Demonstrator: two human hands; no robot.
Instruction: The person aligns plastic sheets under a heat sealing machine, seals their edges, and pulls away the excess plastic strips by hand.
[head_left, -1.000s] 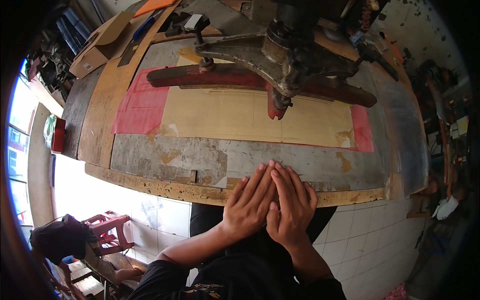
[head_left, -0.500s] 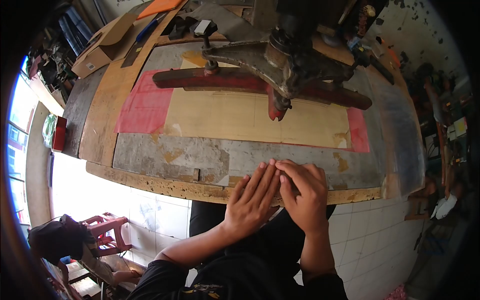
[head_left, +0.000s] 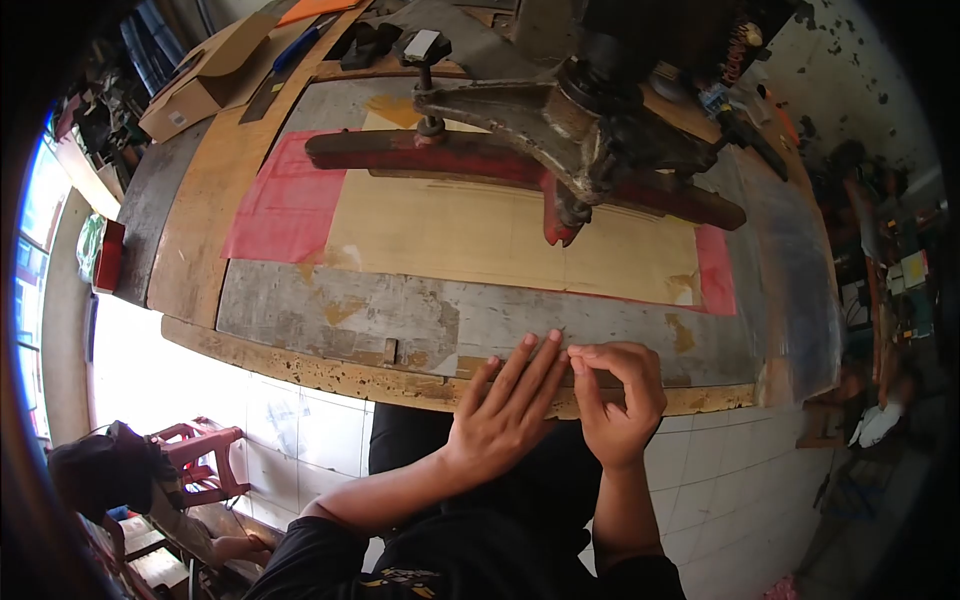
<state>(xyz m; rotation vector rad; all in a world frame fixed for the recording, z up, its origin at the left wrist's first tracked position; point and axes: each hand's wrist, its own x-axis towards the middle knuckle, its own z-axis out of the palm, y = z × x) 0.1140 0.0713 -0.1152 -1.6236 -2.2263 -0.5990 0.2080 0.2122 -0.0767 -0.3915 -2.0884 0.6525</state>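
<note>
My left hand (head_left: pixel 507 403) lies palm down at the front edge of the worktable, with its fingers stretched out and slightly spread. Beside it, my right hand (head_left: pixel 622 405) is bent, its thumb and index fingertip brought together close to my left fingertips. Whether anything small sits in that pinch is too fine to see. Beyond the hands, a tan sheet (head_left: pixel 470 235) with pink sheeting (head_left: pixel 290 195) at its ends covers part of the grey worn plate (head_left: pixel 400 310). Over the sheet hangs a heavy metal bracket (head_left: pixel 500 105) carrying a long dark red bar (head_left: pixel 390 150).
A cardboard box (head_left: pixel 200 85) and a blue-handled tool (head_left: pixel 297 48) lie at the back left. Clear plastic sheeting (head_left: pixel 800 290) hangs over the right edge. Another person (head_left: pixel 105 470) is at lower left by a red stool (head_left: pixel 205 455).
My right thumb and index finger have drawn into a pinch, and the right hand has shifted slightly away from the left. The left fingers have spread a little. The view has tilted slightly.
</note>
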